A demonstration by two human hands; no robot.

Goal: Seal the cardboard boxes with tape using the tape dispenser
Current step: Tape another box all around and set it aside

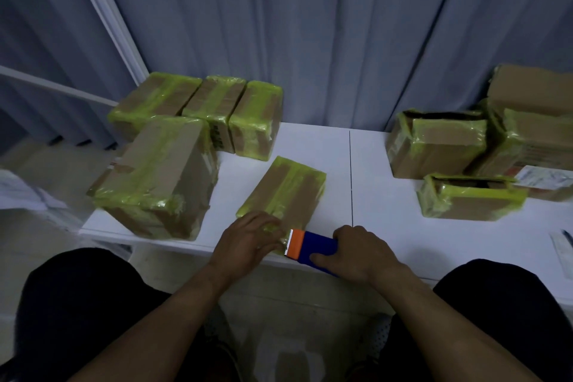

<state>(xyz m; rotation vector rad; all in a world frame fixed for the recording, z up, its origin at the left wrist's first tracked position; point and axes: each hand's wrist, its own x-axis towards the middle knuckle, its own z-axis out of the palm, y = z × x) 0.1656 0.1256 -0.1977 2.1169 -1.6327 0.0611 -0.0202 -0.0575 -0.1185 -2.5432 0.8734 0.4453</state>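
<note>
Head view: the box (283, 192) is lying mid-table, near the front edge. Its long side is running away from the person & a bit right. The left hand (251, 240) is pressing its near end w/ fingers laid down. The tape dispenser (310, 246) is sitting just right of that hand, teeth pointing at it. The right hand (356, 253) is gripping its blue body. Next pull prob. goes along the long side. Open boxes (440, 146) are waiting far right on the table (372, 164).

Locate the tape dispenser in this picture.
In the head view it is low and central, at the near edge of the white table: the right hand grips the tape dispenser, its orange end beside the box under the left hand.
</note>
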